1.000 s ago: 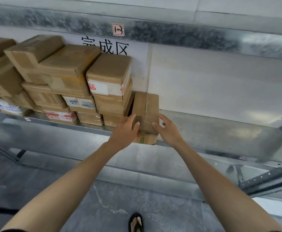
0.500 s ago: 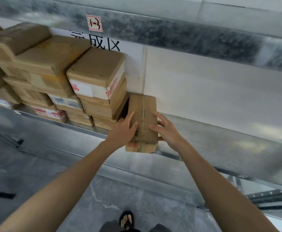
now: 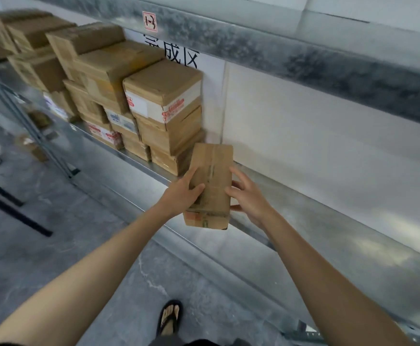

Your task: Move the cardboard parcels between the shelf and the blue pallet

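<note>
A small taped cardboard parcel [image 3: 211, 181] sits on the metal shelf [image 3: 328, 221], its near end poking over the front edge. My left hand [image 3: 181, 196] grips its left side, thumb across the top. My right hand [image 3: 247, 196] holds its right side with fingers spread, some curled underneath. Immediately to its left on the same shelf stands a stack of cardboard parcels [image 3: 164, 108], several boxes high and running leftwards. The blue pallet is out of view.
A white wall panel [image 3: 303, 136] with black characters backs the shelf, under a grey metal beam [image 3: 254, 46]. To the parcel's right the shelf surface is bare metal. My sandalled foot [image 3: 170, 317] stands on the grey floor; shelf legs rise at the left.
The parcel has slid toward me, away from the stack and out over the shelf edge, with both hands on its sides. My view has swung right, shifting the stack left.
</note>
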